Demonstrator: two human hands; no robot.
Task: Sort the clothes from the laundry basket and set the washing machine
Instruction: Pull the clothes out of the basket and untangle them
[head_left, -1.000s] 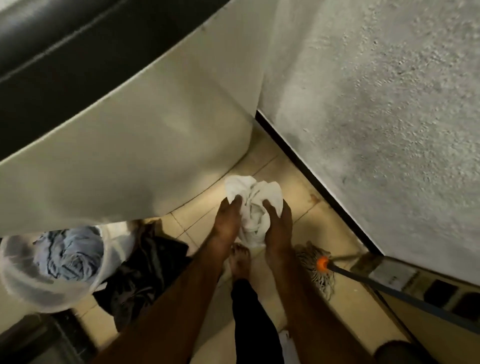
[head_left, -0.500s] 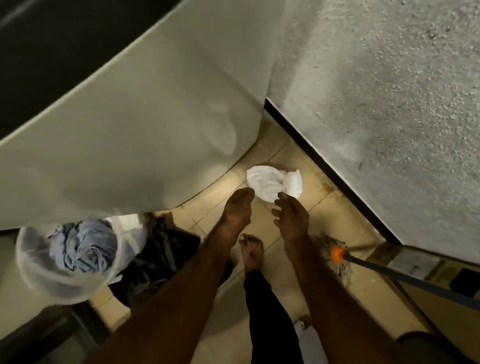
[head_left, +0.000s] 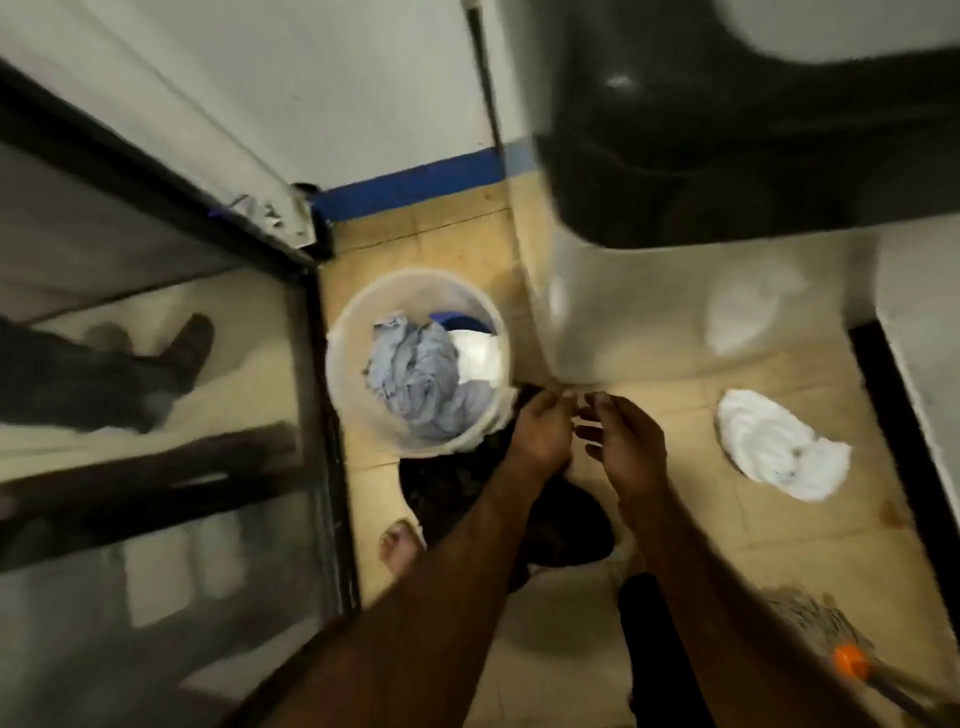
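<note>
Up at the right, washing machine (head_left: 623, 291): is standing as the biggest thing in view, pale body under a dark top, its corner coming down just beyond the hands.
Glass panel (head_left: 156, 389): is filling the left side and reflecting the floor.
Laundry basket (head_left: 358, 415): is sitting upright on the tiles between the glass panel and the washing machine, mouth facing the camera, just left of the hands.
Dark pile (head_left: 457, 499): is lying on the floor under both forearms, touching the basket's near wall.
White cloth (head_left: 779, 447): is lying crumpled on the tiles, well right of the hands; its long axis is running from upper left to lower right.
Blue-grey garment (head_left: 415, 374): is lying bunched in the basket with a white piece (head_left: 478, 353) beside it, its folds running top left to bottom right. Judged soft, light and limp, it should be sagging once raised; the topmost ridge of folds is looking like the best place to pinch.
Left hand (head_left: 540, 436): is hovering by the basket rim, fingers loosely curled, seemingly empty, though blur is hiding the fingertips.
Right hand (head_left: 623, 441): is hovering just beside it, fingers relaxed, holding nothing.
</note>
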